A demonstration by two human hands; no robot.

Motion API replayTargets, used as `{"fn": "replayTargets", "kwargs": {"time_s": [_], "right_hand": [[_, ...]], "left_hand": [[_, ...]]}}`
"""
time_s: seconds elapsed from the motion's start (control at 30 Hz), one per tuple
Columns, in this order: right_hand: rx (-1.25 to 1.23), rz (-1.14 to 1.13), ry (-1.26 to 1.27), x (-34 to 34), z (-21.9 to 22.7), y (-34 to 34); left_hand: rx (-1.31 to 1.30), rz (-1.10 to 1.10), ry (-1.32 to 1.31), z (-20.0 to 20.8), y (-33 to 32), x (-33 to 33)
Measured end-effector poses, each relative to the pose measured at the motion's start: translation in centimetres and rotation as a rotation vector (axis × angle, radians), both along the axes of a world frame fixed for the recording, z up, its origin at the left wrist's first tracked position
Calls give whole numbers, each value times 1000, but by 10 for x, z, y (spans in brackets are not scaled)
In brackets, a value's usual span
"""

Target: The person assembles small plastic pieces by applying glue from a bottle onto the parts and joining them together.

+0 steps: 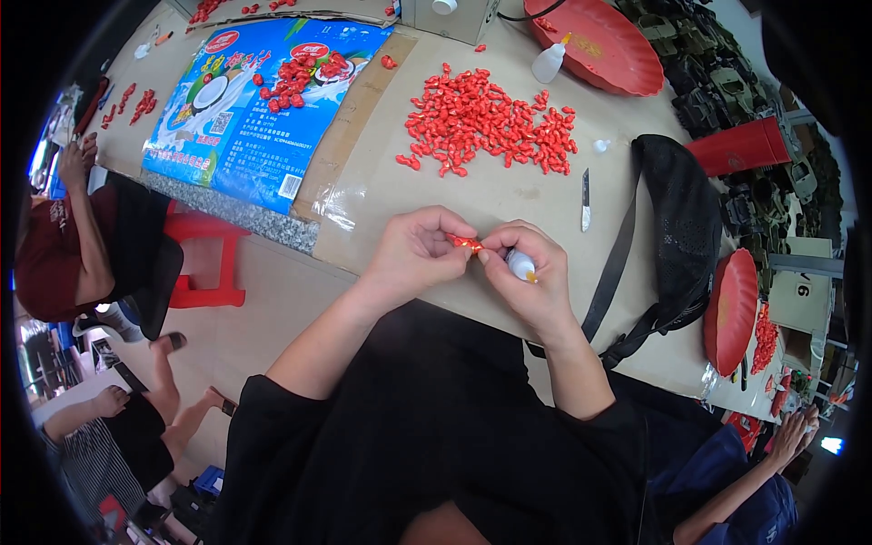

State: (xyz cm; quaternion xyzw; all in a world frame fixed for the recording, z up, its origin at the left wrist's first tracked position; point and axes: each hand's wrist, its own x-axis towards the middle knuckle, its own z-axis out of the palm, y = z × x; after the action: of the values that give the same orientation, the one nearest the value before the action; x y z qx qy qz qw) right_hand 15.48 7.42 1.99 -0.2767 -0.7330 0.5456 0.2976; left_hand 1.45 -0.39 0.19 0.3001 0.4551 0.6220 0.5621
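Observation:
Near the table's front edge, a small shiny red piece with gold marks (467,242) is pinched between the fingertips of both my hands. My left hand (420,247) grips its left end with thumb and forefinger. On the other end are the thumb and forefinger of my right hand (536,277). That hand also keeps a small white squeeze bottle with a yellowish tip (520,264) in its curled fingers, tip pointing toward me. Beyond my hands lies a loose heap of similar small red pieces (490,123). Fingers partly cover the held piece.
A blue printed sheet (227,136) bears a red cluster (292,82). Another white bottle (549,64) leans by a red scalloped tray (618,54). Rightward lie a craft knife (585,200) and a black mesh bag (681,236). Other people sit at both sides.

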Motion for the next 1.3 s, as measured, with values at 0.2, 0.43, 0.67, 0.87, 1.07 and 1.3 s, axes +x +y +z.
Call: {"fn": "replayTargets", "kwargs": {"time_s": [0.2,0.43,0.67,0.87,1.07,1.3], "right_hand": [[-164,-63,-13,-1,2,0],[-421,-42,81,4,9,3],[-442,-26,110,4,8,3],[-425,-31,136,3,5,1],[-395,-38,120,3,5,0],[-383,-78,51,1,5,0]], "left_hand": [[-7,15,-47,4,3,0],[8,-8,-49,3,3,-1],[-4,-33,-63,3,4,-2],[-19,-43,-99,5,5,-2],[-25,-75,-116,4,4,-5],[-18,-46,-120,2,6,-5]]}}
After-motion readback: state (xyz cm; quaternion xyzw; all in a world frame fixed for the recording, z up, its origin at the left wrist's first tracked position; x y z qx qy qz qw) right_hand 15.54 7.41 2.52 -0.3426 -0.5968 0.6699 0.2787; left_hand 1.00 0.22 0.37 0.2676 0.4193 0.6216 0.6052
